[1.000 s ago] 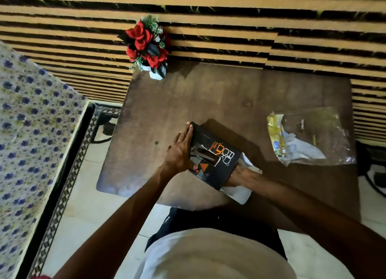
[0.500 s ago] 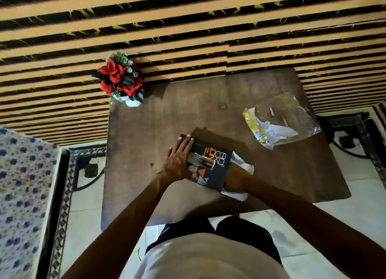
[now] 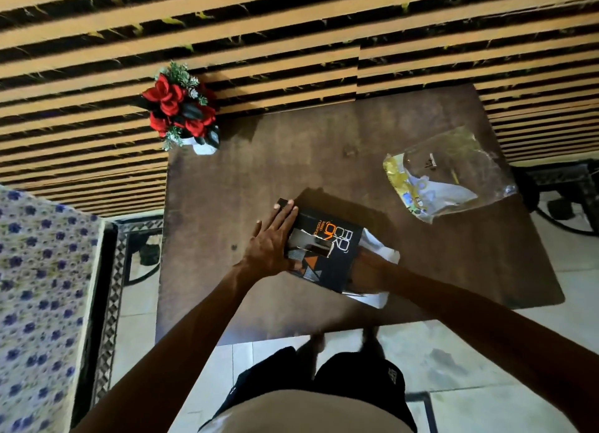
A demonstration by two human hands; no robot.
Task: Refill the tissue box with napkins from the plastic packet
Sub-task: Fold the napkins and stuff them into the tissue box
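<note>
Black box [image 3: 327,248]: printed in orange and white, laid flat near the front edge of the brown tabletop [image 3: 291,173], partly over a white wrapper [image 3: 379,248].
Left hand [image 3: 270,246]: pressed against the box's left side, fingers straight and together, tips at its far corner.
Right hand [image 3: 366,269]: set at the box's right side; fingers hidden behind the box, so their state cannot be told.
Plastic bag [image 3: 450,176]: placed well apart, to the right.
Red flowers [image 3: 181,108]: stood at the far left corner.
</note>
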